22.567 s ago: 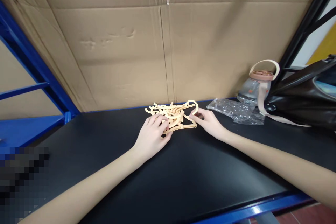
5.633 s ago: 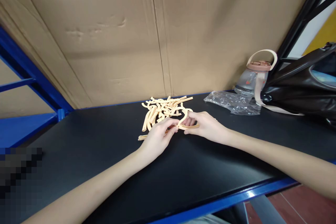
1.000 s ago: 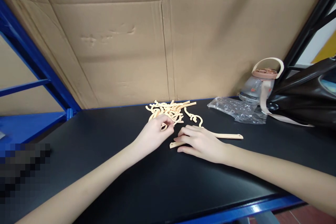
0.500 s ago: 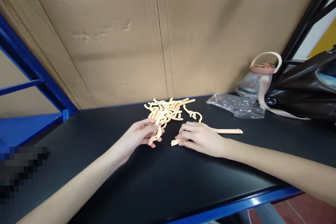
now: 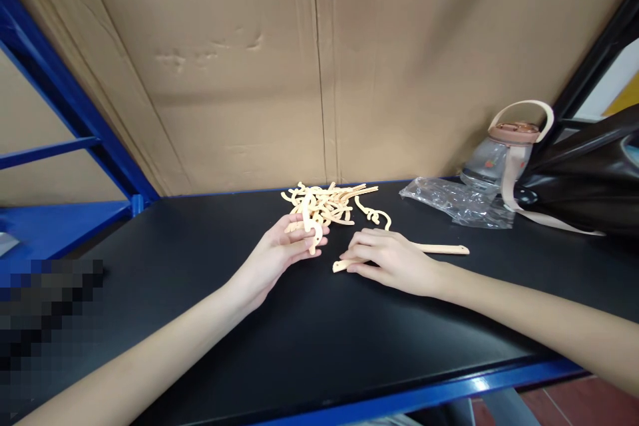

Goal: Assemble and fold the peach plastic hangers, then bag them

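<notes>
You are at a workbench in what appears to be a workshop or storeroom; the exact type cannot be confirmed. Identify it by the blue metal frame [image 5: 107, 154] on your left, the black worktop [image 5: 299, 346] with blue front rail [image 5: 479, 384], and the creased cardboard panel [image 5: 224, 80] behind. Below the rail, note the reddish tiled floor [image 5: 574, 401].

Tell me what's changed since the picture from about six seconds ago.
The left hand has drawn away from the right hand and now holds a curved piece in front of the pile. The right hand now covers part of a strip that juts out rightward. The bottle and plastic bag stayed put.
</notes>
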{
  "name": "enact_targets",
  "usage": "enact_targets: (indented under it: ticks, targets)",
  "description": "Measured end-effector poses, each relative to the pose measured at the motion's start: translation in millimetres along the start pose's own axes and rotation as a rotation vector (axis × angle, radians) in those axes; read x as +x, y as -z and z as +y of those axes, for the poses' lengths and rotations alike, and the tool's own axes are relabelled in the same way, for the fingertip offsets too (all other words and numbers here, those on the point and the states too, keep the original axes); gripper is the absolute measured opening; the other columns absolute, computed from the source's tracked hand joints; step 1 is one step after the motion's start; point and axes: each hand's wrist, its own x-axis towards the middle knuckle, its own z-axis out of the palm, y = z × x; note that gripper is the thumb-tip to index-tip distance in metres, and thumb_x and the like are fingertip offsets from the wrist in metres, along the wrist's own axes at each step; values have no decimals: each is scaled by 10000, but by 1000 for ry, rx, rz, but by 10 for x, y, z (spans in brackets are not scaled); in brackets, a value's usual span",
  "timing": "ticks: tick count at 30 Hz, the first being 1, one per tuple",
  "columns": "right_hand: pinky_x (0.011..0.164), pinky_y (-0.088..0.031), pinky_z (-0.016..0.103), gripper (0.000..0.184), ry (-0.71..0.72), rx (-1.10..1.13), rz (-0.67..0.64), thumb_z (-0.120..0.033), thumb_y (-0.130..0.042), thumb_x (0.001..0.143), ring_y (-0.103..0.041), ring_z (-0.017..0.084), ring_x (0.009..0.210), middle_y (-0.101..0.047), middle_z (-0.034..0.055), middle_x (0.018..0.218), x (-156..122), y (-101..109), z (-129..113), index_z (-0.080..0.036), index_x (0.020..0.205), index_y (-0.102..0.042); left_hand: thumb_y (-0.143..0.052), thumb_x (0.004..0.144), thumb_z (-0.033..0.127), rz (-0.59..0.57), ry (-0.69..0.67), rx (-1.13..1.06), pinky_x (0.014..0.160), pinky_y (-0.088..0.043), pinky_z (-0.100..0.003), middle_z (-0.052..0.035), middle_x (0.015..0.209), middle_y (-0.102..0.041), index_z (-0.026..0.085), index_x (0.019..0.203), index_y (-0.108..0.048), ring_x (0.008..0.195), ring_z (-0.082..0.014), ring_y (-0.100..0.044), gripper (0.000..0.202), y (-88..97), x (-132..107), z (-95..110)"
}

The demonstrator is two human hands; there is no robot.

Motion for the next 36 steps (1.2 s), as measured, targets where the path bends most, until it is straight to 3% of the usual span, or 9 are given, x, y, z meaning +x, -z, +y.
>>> enact_targets:
  ticks: [7, 12, 17, 20, 22, 26, 28, 31, 36]
  targets:
    - [782, -455, 280, 237, 5, 13, -2, -306, -453, 970, -580, 154, 865, -638, 35, 937, 4, 1, 5, -195, 1021, -656, -709, 788, 195, 35, -60, -16, 963, -463, -375, -45, 1053, -678, 227, 1223, -474, 1107, -212, -603, 495, 13, 38, -56]
    - [783, -460, 285, 233, -1, 15, -8, -310, -457, 968, -584, 157, 866, -641, 36, 939, 6, 3, 4, -205, 1028, -656, -709, 783, 280, 89, -85, 67, 927, -480, -338, -10, 909, -644, 182, 925, -598, 915, -161, -627, 204, 4, 29, -50]
    - [787, -463, 288, 241, 3, 23, -16, -310, -449, 972, -585, 158, 869, -640, 38, 943, -1, 7, 3, -201, 1026, -656, -622, 810, 276, 109, -40, -48, 870, -513, -343, -10, 805, -610, 170, 805, -598, 840, -163, -614, 109, -21, 25, -12]
    - [790, -460, 288, 236, 0, 26, -22, -306, -456, 968, -584, 159, 862, -640, 36, 943, 2, 11, 1, -199, 1018, -660, -520, 803, 241, 111, 36, -188, 817, -539, -371, -49, 856, -631, 159, 733, -581, 785, -176, -622, 124, -48, 12, 29]
    - [793, -457, 287, 228, 2, 36, -25, -300, -463, 966, -582, 157, 864, -641, 34, 950, 7, 11, 0, -198, 1016, -660, -565, 763, 209, 117, 42, -182, 801, -546, -374, -52, 917, -635, 159, 730, -573, 750, -162, -616, 60, -61, -2, 53]
    - [800, -450, 278, 205, 8, 64, -18, -279, -475, 961, -578, 150, 876, -640, 28, 954, 15, 6, -2, -193, 1014, -655, -639, 783, 225, 5, -63, -9, 850, -516, -339, -50, 1039, -629, 182, 816, -560, 948, -192, -605, 96, -54, -5, 45]
    - [794, -448, 274, 207, 11, 72, -11, -281, -471, 963, -577, 148, 870, -637, 29, 944, 14, 2, -4, -188, 1003, -652, -556, 857, 338, -25, -85, 157, 726, -522, -287, -64, 1086, -608, 198, 911, -576, 1000, -211, -566, 151, -34, 16, 0]
    - [783, -445, 272, 225, 13, 71, -5, -295, -450, 972, -576, 148, 854, -636, 30, 929, 8, -1, -6, -189, 997, -646, -436, 899, 440, 39, -105, 394, 488, -429, -221, -45, 975, -565, 228, 1006, -567, 840, -190, -529, 271, 2, 48, -92]
    - [791, -437, 278, 232, 25, 73, -14, -300, -433, 980, -569, 150, 855, -637, 28, 940, 1, -5, 2, -194, 999, -637, -341, 945, 496, 83, -202, 500, 423, -336, -188, 27, 753, -448, 273, 1126, -510, 557, -102, -409, 333, 6, 38, -163]
